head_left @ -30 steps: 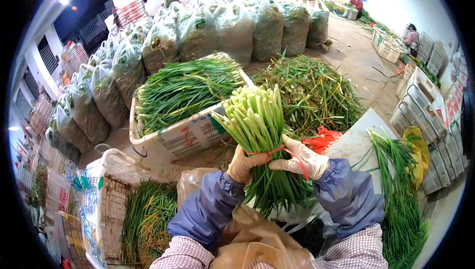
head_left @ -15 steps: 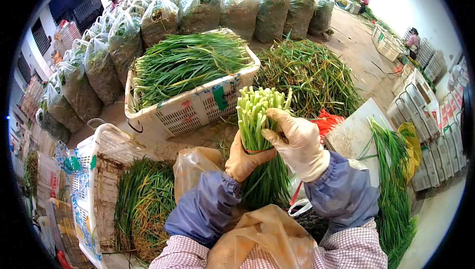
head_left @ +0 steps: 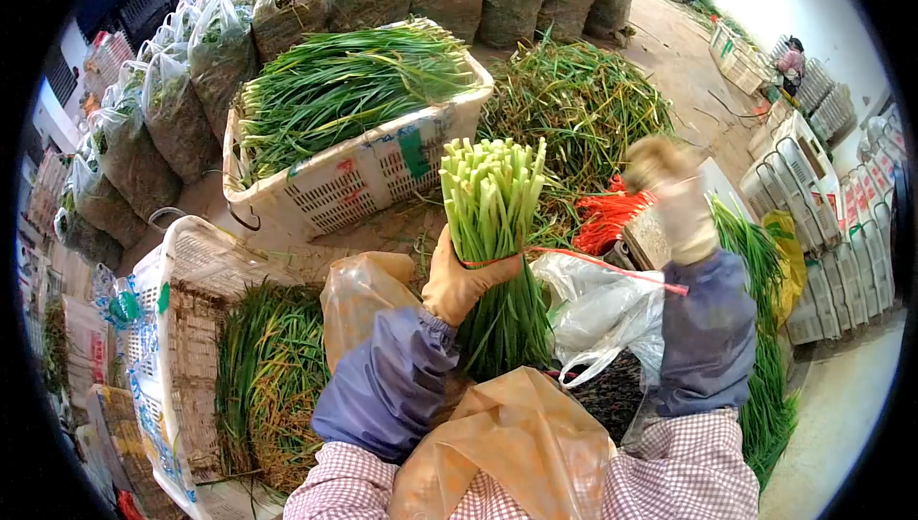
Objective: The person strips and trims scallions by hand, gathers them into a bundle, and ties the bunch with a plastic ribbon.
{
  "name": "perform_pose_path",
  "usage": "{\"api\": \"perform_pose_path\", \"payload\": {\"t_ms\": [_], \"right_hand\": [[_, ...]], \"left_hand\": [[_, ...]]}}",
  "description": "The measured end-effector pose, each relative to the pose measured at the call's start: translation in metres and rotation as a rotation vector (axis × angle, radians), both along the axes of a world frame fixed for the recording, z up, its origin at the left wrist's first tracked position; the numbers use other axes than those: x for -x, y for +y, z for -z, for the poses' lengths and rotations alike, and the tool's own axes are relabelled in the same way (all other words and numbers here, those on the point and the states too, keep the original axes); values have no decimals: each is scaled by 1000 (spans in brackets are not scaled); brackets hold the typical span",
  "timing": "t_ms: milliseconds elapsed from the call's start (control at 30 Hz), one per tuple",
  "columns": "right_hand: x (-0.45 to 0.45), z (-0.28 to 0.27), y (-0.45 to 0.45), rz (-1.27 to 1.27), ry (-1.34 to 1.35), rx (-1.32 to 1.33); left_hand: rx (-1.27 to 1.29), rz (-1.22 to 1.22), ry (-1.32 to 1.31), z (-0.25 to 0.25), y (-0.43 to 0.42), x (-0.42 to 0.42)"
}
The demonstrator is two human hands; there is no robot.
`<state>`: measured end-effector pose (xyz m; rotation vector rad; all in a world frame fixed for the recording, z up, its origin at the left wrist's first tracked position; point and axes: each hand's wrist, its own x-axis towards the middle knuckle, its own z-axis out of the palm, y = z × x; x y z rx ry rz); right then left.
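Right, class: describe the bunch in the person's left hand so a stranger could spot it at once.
Find the big white crate heaped with greens. Just below its right end in the picture, the gloved left hand grips the bunch. Unlike the loose heap behind it, it stands upright, pale stem ends up, a red band across it.

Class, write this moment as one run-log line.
Left hand: gripping green bunch, pale ends up | Right hand: off bunch, blurred | Red band: across bunch, end trailing right | White crate: greens inside
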<state>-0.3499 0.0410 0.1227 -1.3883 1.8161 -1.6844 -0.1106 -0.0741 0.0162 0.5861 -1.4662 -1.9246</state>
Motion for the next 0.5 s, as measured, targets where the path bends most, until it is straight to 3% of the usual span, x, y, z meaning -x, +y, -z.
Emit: {"api": "perform_pose_path", "payload": {"t_ms": [67, 133, 200, 267, 400, 500], "right_hand": [[-14, 38, 5, 288, 1064, -205], [-54, 42, 9, 147, 649, 11], [-90, 44, 10, 37, 367, -42], [-106, 52, 0, 74, 594, 23], [-109, 69, -14, 97, 576, -118], [-100, 68, -24, 29, 530, -85]], "left_hand": [[-17, 3, 62, -4, 0, 1], [-50, 0, 65, 2, -1, 3], [8, -68, 23, 4, 1, 4], [39, -97, -35, 11, 4, 8], [121, -206, -66, 19, 9, 9], [230, -306, -329, 27, 8, 6]]}}
